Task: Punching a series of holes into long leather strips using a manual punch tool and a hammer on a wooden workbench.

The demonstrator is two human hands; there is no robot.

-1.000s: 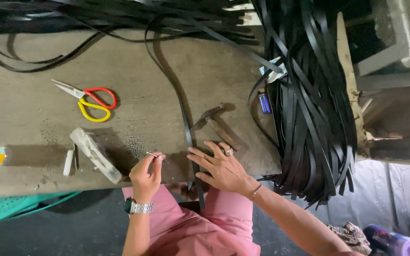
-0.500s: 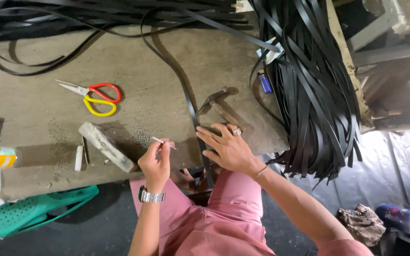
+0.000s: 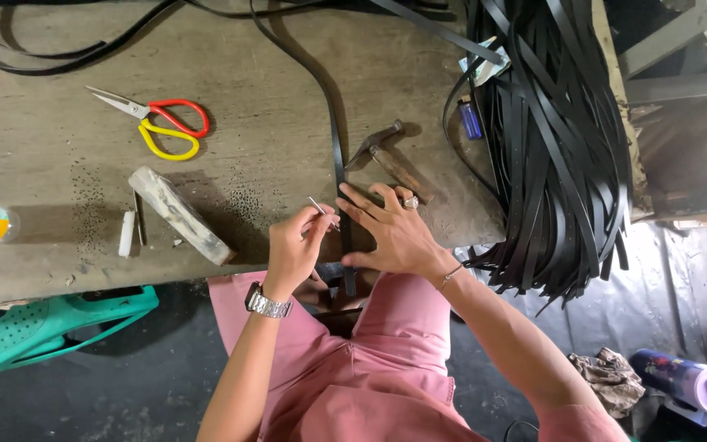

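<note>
Pinching a thin metal pin [image 3: 318,209] between thumb and fingertips, the left hand [image 3: 292,250] keeps its grip pressed together just beside the black strap [image 3: 338,155], while the right hand [image 3: 393,233] lies spread flat, palm down, holding that strap against the bench [image 3: 59,180] at its near edge. The strap looks smooth, narrow and springy, so it may well slide or curl from under the open palm if the pressure eases, and the pin's point, so near the right fingertips, could prick them should it skid off the slick surface. Beyond the right hand rests a hammer [image 3: 386,155] with a worn wooden handle; further left of the pinching grip lie a pale, rough rectangular block [image 3: 180,216] and red-and-yellow scissors [image 3: 157,123]. A heavy bundle of glossy black strips [image 3: 558,139] hangs over the bench's right end, and looks liable to slip off.
</note>
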